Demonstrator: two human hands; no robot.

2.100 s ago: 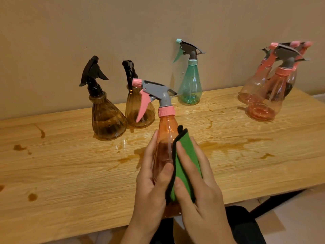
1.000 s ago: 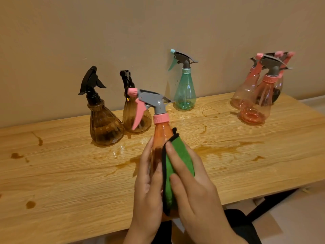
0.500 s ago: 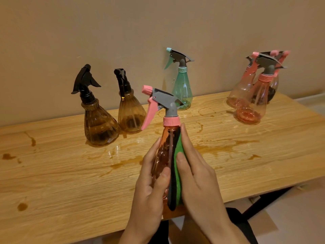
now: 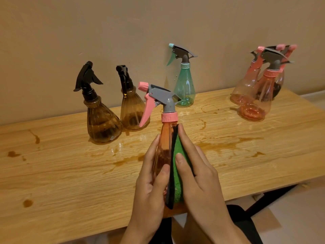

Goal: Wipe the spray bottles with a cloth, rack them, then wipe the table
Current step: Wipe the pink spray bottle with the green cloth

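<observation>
Count: 7 spray btls in all. 1 is in the hands, 6 stand on the tbl along the wall. Of the 6, 2 are brown w/ black trigger heads: the big brown btl at left and the slim brown btl just beside it. 1 teal btl stands mid-back, w/ grey head and teal trigger. 3 are bunched at far right and overlap: the front pink btl, the rear pink btl and a darker btl behind, mostly hidden. 1 cloth. 2 hands.

The held btl is clear orange-pink plastic w/ a pink collar, grey head, pink nozzle tip and pink trigger pointing left. It's upright w/ a slight tilt, at centre over the tbl's near edge. Can't tell if its base rests on the wood.

The L hand grips the btl's left side, thumb across the front. The R hand clasps the cloth against the btl's right side, thumb and index finger on it and the other fingers round the back. The cloth is green w/ a black edge, folded, and runs from the btl's shoulder to near its base.

The tbl is light wood grain. Brown spills streak the middle, w/ separate spots toward the left end.
</observation>
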